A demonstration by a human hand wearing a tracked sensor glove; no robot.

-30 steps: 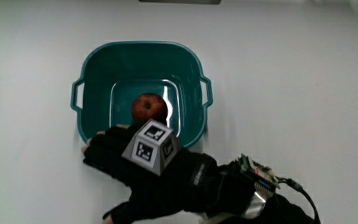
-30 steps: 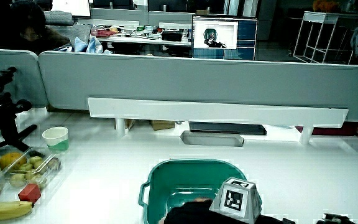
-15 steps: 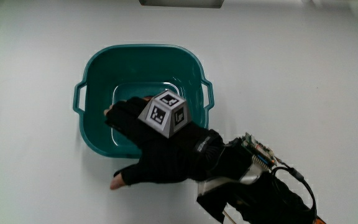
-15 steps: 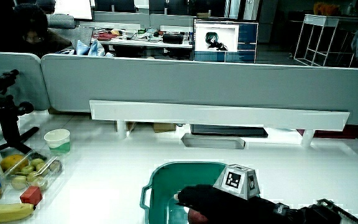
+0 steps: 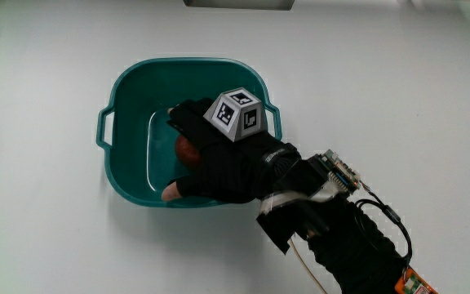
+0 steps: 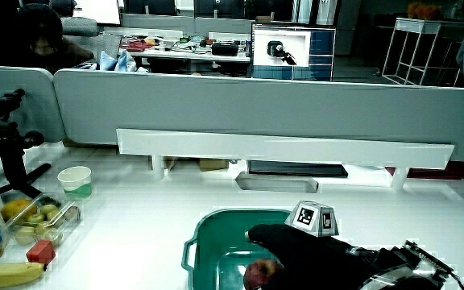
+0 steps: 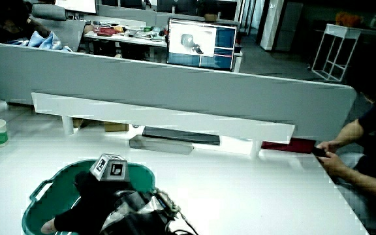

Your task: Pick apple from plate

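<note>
1 apple, 1 basin (1 cup)

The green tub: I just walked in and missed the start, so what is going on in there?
A gloved hand is reaching down into the green tub on the table, over a red apple lying on the tub's floor. The fingers are draped over the apple, which peeks out beneath the hand in a side view. It has not been lifted.

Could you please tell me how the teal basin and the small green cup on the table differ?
The teal basin is wide, squarish and has side handles; the small green cup is round, narrow and pale-rimmed with no handles. The basin holds the apple under the hand; the cup stands near the fruit tray. Both are greenish, open-topped and upright.
</note>
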